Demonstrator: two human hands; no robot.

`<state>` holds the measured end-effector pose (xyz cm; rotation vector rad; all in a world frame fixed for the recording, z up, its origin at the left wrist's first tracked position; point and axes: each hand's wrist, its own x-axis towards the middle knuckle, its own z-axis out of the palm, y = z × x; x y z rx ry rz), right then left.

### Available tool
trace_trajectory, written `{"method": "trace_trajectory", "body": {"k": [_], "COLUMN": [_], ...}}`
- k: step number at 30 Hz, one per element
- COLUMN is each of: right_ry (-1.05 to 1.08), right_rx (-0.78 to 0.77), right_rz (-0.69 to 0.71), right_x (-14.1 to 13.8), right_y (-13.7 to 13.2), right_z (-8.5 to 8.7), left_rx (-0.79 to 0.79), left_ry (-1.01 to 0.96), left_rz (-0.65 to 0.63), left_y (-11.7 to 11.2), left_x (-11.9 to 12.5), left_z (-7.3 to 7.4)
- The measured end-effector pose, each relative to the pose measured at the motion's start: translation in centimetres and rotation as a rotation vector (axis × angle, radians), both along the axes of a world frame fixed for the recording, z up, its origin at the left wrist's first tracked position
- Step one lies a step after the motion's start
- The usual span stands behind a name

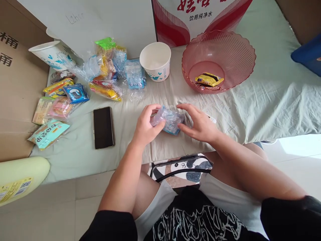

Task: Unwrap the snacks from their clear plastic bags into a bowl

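Note:
A clear plastic packet (173, 121) with blue showing through it lies on the cloth in front of me, crumpled and shiny. My left hand (149, 124) is closed on its left end, thumb and fingers pinching the loose plastic. On the opposite side, my right hand (197, 122) curves with thumb and fingers apart, the tips at the packet's right edge; whether they touch it I cannot tell. Partly behind that hand lies a small white item (212, 118). Beyond the packet stands a white paper tub (155, 63) with a blue leaf print.
A pink ribbed bowl (240, 63) at the back right holds a yellow-wrapped snack (209, 79). Several wrapped snacks (106, 90) spread across the left, near a tilted paper tub (51, 55). A black phone (103, 128) lies left of my hands. Boxes (112, 23) line the back.

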<state>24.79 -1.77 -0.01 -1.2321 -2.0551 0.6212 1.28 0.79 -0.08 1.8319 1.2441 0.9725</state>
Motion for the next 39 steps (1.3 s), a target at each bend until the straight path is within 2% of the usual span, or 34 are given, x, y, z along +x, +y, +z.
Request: {"method": "trace_trajectory", "body": {"k": [3,7,11,14,16,20,26,32,35,39], "right_ry": [0.004,0.035,0.016,0.032,0.057,-0.038,-0.208,-0.35,-0.299,-0.076], "right_rx": [-0.044,0.025,0.084,0.147,0.168,0.095,0.048,0.025,0.066,0.163], "right_rz": [-0.002,-0.105,-0.364,-0.481,-0.46,-0.344,-0.33,-0.364,-0.375,-0.372], "right_x": [-0.5,0.2,1.6,2.3,2.4,1.8,1.4,1.9,2.2,2.5], "right_y": [-0.1,0.3,0.8,0.9,0.8,0.4,0.0,-0.8,-0.9,-1.0], "right_z": [0.1,0.3,0.6,0.8,1.0,1.1,0.9,1.6,2.3,3.4], "left_rx": [-0.117,-0.176,-0.192,-0.106,-0.014,0.095,0.072,0.092,0.089,0.148], "left_ry": [-0.18,-0.309,-0.266,-0.171,-0.086,0.085,0.21,0.137,0.144,0.143], "left_rz": [0.114,0.278,0.368,0.428,0.388,0.179,0.235,0.21,0.178,0.215], "left_y": [0.3,1.1,1.8,1.8,1.6,1.3,1.7,1.2,1.0,1.1], "left_x": [0.0,-0.7,-2.1,-2.9,-2.8,-2.0,-1.9,-1.8,-1.5,-1.5], "left_z": [-0.2,-0.7,-1.2,-1.3,-1.1,-0.9,-1.2,-0.7,-0.4,0.1]}}
